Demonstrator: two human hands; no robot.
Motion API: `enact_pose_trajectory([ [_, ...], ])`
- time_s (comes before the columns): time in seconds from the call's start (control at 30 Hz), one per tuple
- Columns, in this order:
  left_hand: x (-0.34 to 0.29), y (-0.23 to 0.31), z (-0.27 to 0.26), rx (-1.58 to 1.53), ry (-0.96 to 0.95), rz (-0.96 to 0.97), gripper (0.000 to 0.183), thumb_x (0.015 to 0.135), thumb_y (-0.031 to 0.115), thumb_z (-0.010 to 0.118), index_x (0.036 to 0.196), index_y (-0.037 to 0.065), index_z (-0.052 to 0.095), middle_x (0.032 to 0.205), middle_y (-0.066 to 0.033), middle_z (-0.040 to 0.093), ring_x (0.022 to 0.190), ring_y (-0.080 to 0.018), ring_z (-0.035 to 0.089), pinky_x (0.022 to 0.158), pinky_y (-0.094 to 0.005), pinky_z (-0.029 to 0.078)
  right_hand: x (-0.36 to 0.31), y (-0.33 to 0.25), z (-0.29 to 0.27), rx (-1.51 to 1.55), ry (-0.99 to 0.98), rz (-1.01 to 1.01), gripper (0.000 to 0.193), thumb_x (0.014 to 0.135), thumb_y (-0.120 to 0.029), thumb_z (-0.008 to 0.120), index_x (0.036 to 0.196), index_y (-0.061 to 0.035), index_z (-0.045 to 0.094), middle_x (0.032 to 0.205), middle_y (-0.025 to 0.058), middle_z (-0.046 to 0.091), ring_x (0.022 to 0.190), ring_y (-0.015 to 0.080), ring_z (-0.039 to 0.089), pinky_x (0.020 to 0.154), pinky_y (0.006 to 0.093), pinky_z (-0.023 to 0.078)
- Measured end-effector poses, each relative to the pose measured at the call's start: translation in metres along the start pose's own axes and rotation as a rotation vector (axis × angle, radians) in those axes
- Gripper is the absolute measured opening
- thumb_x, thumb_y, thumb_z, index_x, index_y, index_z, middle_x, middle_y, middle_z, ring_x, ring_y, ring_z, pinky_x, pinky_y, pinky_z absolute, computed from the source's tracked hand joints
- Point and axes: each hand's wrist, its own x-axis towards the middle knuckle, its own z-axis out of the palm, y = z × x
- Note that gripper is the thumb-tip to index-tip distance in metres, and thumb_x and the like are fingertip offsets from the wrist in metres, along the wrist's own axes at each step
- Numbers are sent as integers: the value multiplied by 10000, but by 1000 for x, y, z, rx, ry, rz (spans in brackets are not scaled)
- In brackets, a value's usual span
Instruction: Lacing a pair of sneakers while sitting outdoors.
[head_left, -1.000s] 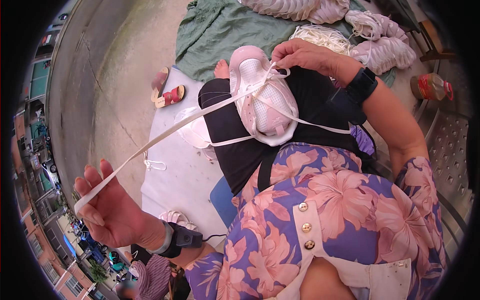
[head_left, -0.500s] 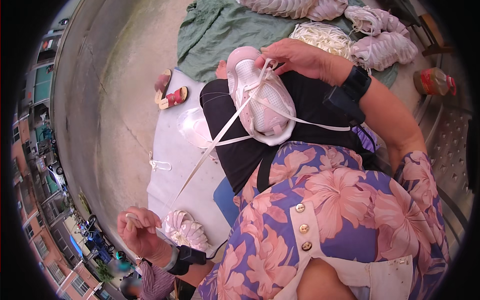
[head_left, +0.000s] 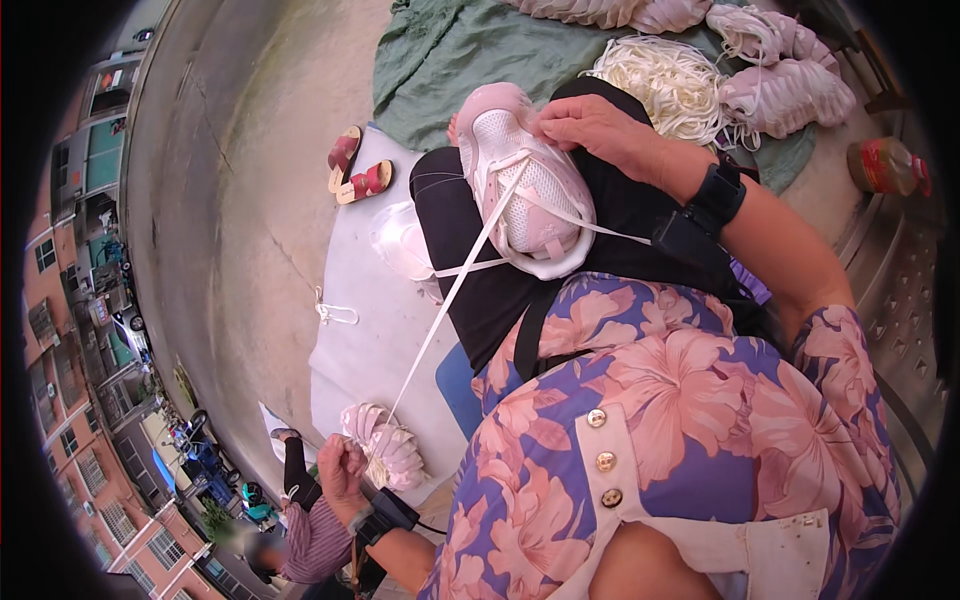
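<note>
A pink and white sneaker (head_left: 540,205) lies across my black-trousered lap, its heel end toward me. From its lacing a flat white shoelace (head_left: 452,285) runs taut down to the left, toward my left hand (head_left: 343,472), which is closed on it; the last stretch by the fingers is hard to see. Other lengths of lace spread out to both sides of the sneaker. My right hand (head_left: 592,135) is at the far right edge of the sneaker, fingertips pinched together there. What is between them is too small and blurred to make out.
A heap of white laces (head_left: 655,85) and bundled pink shoe pieces (head_left: 785,98) lie on a green cloth (head_left: 450,50). Red sandals (head_left: 365,182) stand beside a pale sheet (head_left: 350,345). Another pink bundle (head_left: 385,445) is near my left hand. A bottle (head_left: 885,167) stands right; a person (head_left: 315,545) sits lower left.
My left hand has moved right and slightly down, its lace still stretched. The lace loop that was at my right fingers is gone from them, and the lacing lies flatter on the sneaker.
</note>
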Motion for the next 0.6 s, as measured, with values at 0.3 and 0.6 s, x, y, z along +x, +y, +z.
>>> enact_pose_trajectory([
  [0.3, 62, 101, 62, 70, -27, 687, 186, 879, 37, 546, 1059, 2, 516, 841, -107, 598, 626, -123, 535, 588, -257, 455, -113, -24, 15, -389, -327, 150, 600, 843, -175, 589, 1315, 9, 269, 766, 165, 602, 693, 284, 602, 633, 353, 479],
  [0.6, 88, 119, 194, 186, -188, 954, 332, 866, 48, 558, 1171, -55, 475, 845, -116, 648, 729, -173, 606, 729, -302, 479, -195, -115, -21, 304, -112, -325, 282, 859, -61, 539, 1093, 94, 512, 603, 95, 615, 441, 91, 548, 432, 182, 431],
])
